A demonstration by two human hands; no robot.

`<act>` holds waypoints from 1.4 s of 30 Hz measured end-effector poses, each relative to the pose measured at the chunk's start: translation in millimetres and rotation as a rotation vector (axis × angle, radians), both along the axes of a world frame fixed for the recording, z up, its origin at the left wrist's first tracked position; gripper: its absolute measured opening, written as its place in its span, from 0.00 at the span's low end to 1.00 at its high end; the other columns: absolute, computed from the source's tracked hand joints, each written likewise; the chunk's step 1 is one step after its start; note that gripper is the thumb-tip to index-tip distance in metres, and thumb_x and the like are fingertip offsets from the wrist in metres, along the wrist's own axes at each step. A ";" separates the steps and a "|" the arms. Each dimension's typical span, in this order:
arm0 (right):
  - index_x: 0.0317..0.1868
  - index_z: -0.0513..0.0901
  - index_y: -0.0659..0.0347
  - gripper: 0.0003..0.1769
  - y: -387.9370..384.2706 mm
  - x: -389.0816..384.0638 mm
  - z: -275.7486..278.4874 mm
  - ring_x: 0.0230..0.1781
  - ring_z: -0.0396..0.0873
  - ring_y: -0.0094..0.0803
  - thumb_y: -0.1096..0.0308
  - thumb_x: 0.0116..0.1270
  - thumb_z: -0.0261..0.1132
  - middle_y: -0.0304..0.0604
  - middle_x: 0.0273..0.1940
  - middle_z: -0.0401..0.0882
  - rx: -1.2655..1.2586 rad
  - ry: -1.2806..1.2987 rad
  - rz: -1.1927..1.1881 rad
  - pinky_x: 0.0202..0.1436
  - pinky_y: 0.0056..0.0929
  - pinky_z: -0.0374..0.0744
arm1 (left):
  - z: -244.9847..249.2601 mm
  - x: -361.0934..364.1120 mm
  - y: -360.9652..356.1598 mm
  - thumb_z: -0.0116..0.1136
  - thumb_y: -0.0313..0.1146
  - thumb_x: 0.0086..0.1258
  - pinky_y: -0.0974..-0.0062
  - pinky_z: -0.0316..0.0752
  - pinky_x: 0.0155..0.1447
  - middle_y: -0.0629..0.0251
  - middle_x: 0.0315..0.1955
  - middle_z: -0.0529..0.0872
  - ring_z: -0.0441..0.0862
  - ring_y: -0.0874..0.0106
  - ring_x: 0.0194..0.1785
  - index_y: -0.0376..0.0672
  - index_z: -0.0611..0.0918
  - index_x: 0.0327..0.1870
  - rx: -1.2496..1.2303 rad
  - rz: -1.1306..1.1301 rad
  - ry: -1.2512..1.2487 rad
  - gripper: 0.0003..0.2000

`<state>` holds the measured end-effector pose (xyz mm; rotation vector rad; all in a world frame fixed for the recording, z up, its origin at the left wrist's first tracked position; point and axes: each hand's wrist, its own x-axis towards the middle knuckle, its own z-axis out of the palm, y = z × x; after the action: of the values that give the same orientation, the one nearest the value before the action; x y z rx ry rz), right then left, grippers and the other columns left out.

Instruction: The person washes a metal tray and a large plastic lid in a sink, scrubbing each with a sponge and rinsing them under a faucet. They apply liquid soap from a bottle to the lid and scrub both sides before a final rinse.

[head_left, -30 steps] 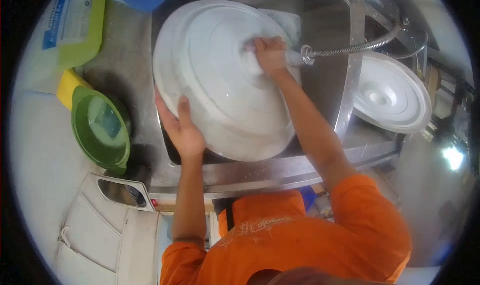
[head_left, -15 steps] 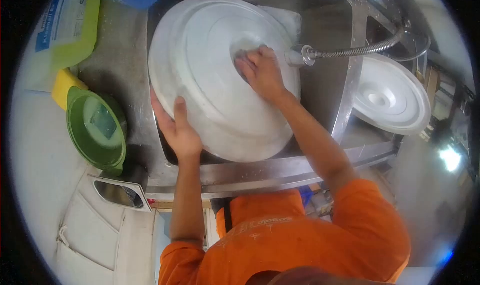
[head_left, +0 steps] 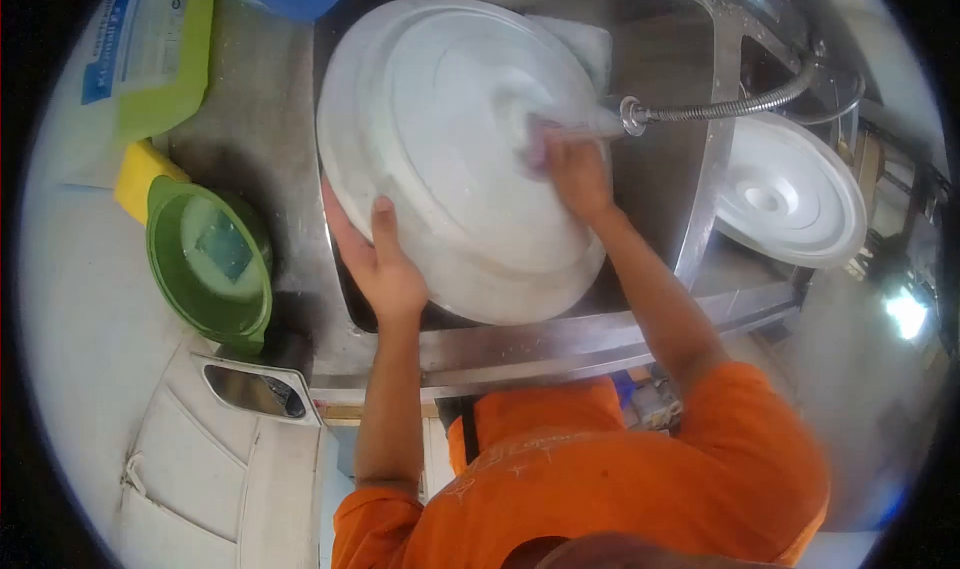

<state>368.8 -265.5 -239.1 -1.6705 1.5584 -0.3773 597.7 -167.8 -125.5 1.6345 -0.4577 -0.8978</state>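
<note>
White lid (head_left: 450, 184) sat in the sink (head_left: 655, 119), left hand (head_left: 390, 281) grasping its edge, right hand (head_left: 582, 177) blurred near its middle, grip impossible to tell; step looked like scrubbing, next stroke likely called for firm left hold.

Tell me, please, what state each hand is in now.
Left hand: holding the white round lid by its edge.
Right hand: closed on a pinkish item, too blurred to identify.
</note>
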 end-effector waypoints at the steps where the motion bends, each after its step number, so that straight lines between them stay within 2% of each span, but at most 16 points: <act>1: 0.47 0.84 0.67 0.19 -2.7 -26.4 -26.8 0.49 0.80 0.60 0.58 0.72 0.58 0.62 0.45 0.83 0.074 0.020 -0.001 0.54 0.50 0.77 | -0.3 0.7 -0.2 0.51 0.29 0.77 0.68 0.54 0.76 0.52 0.72 0.66 0.64 0.64 0.73 0.32 0.57 0.76 -0.006 0.002 -0.003 0.30; 2: 0.48 0.83 0.68 0.19 -5.3 -39.9 -41.3 0.49 0.80 0.59 0.59 0.72 0.58 0.62 0.46 0.83 0.147 0.043 -0.004 0.54 0.49 0.77 | -1.1 0.6 -0.3 0.51 0.29 0.77 0.68 0.54 0.76 0.52 0.72 0.66 0.64 0.64 0.73 0.32 0.57 0.77 -0.022 0.001 -0.007 0.30; 3: 0.50 0.82 0.69 0.19 -10.5 -18.7 -10.9 0.49 0.80 0.59 0.60 0.72 0.56 0.61 0.46 0.84 -0.014 0.412 0.149 0.57 0.50 0.77 | -2.0 -0.4 -0.1 0.51 0.29 0.77 0.69 0.55 0.76 0.53 0.72 0.66 0.64 0.64 0.72 0.33 0.57 0.77 -0.035 0.000 -0.010 0.30; 6: 0.51 0.82 0.67 0.20 -23.4 -5.3 -31.4 0.52 0.79 0.59 0.60 0.74 0.52 0.60 0.50 0.83 0.060 0.717 0.414 0.60 0.52 0.74 | -1.9 -0.1 -0.1 0.52 0.29 0.76 0.69 0.54 0.76 0.53 0.72 0.65 0.64 0.64 0.73 0.32 0.57 0.77 -0.050 0.003 0.030 0.30; 7: 0.51 0.82 0.67 0.20 -11.3 -12.7 -37.8 0.52 0.79 0.59 0.60 0.74 0.52 0.60 0.50 0.83 0.073 0.715 0.414 0.60 0.52 0.74 | -1.1 -0.6 1.2 0.52 0.29 0.76 0.69 0.54 0.76 0.53 0.72 0.65 0.64 0.64 0.73 0.32 0.57 0.77 -0.039 -0.002 0.031 0.30; 9: 0.50 0.81 0.66 0.20 15.5 -30.1 -50.9 0.52 0.79 0.58 0.59 0.75 0.50 0.60 0.52 0.81 -0.326 0.303 0.279 0.61 0.53 0.73 | -1.1 -1.9 -0.5 0.52 0.28 0.76 0.69 0.55 0.76 0.53 0.72 0.66 0.64 0.64 0.72 0.33 0.57 0.77 -0.017 0.041 0.025 0.30; 13: 0.49 0.80 0.64 0.18 14.5 5.4 45.2 0.52 0.79 0.57 0.59 0.76 0.50 0.61 0.55 0.78 -0.016 0.229 0.399 0.60 0.51 0.74 | 0.2 0.3 -1.9 0.52 0.27 0.76 0.69 0.56 0.75 0.53 0.71 0.67 0.65 0.64 0.72 0.33 0.57 0.77 -0.016 0.015 0.040 0.30; 15: 0.49 0.78 0.63 0.18 4.5 42.3 81.3 0.49 0.80 0.57 0.57 0.73 0.53 0.60 0.48 0.82 0.187 0.067 0.238 0.56 0.50 0.76 | 4.5 -2.0 -2.6 0.52 0.28 0.76 0.69 0.57 0.75 0.53 0.71 0.68 0.65 0.64 0.72 0.33 0.57 0.77 -0.014 0.032 0.057 0.30; 19: 0.43 0.82 0.60 0.14 -10.8 47.8 51.3 0.39 0.79 0.58 0.58 0.66 0.63 0.59 0.36 0.82 0.117 0.183 0.111 0.45 0.47 0.78 | 4.4 -2.5 -3.5 0.52 0.29 0.76 0.68 0.57 0.75 0.52 0.71 0.67 0.66 0.63 0.71 0.32 0.57 0.76 -0.022 0.016 0.048 0.30; 21: 0.40 0.84 0.61 0.16 -7.7 28.9 44.0 0.35 0.81 0.52 0.56 0.61 0.67 0.54 0.34 0.84 0.141 0.169 0.163 0.41 0.43 0.79 | 3.8 -2.9 -1.8 0.53 0.31 0.76 0.68 0.56 0.75 0.51 0.71 0.66 0.65 0.63 0.72 0.32 0.58 0.76 -0.009 0.003 0.042 0.30; 23: 0.40 0.86 0.61 0.16 -14.0 -1.3 44.2 0.41 0.86 0.46 0.57 0.61 0.68 0.52 0.39 0.87 0.233 0.228 0.178 0.46 0.42 0.81 | -1.6 3.0 3.2 0.53 0.31 0.77 0.67 0.55 0.76 0.51 0.71 0.66 0.65 0.62 0.72 0.32 0.58 0.76 -0.008 -0.024 0.004 0.30; 27: 0.42 0.87 0.60 0.15 -31.1 -44.9 7.3 0.40 0.87 0.40 0.60 0.59 0.69 0.52 0.38 0.87 0.283 0.328 0.029 0.43 0.38 0.82 | -1.7 1.6 1.7 0.52 0.31 0.77 0.67 0.53 0.76 0.51 0.71 0.66 0.64 0.62 0.72 0.32 0.57 0.76 -0.027 -0.039 -0.017 0.30; 30: 0.46 0.87 0.61 0.15 -11.7 -39.3 13.7 0.38 0.86 0.39 0.63 0.61 0.68 0.49 0.39 0.87 0.103 0.113 0.102 0.40 0.33 0.82 | -4.5 -0.1 0.8 0.52 0.31 0.77 0.68 0.53 0.76 0.51 0.71 0.66 0.64 0.62 0.72 0.31 0.57 0.76 -0.025 -0.009 0.014 0.30; 36: 0.54 0.84 0.63 0.18 29.6 27.2 62.8 0.46 0.82 0.47 0.63 0.69 0.61 0.52 0.50 0.84 0.024 -0.047 0.091 0.53 0.39 0.79 | -2.8 0.2 1.7 0.52 0.31 0.77 0.68 0.55 0.76 0.51 0.71 0.66 0.64 0.63 0.72 0.31 0.57 0.76 -0.027 -0.004 -0.001 0.30; 40: 0.60 0.80 0.62 0.20 18.8 28.1 68.7 0.60 0.72 0.49 0.63 0.74 0.56 0.54 0.58 0.77 0.023 -0.221 0.227 0.70 0.46 0.65 | 8.1 -3.2 -4.2 0.52 0.31 0.77 0.68 0.55 0.76 0.52 0.72 0.65 0.64 0.63 0.72 0.31 0.58 0.76 0.004 0.004 0.037 0.30; 42: 0.59 0.81 0.61 0.19 17.5 17.4 69.6 0.58 0.74 0.50 0.63 0.73 0.57 0.53 0.60 0.76 0.098 0.211 0.364 0.68 0.47 0.67 | 4.3 -1.2 -3.4 0.53 0.31 0.77 0.67 0.55 0.76 0.52 0.72 0.65 0.64 0.63 0.72 0.32 0.57 0.76 -0.012 -0.016 0.016 0.30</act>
<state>386.3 -248.0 -169.5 -1.9170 1.3546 0.0659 596.5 -171.2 -121.2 1.6137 -0.4643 -0.9177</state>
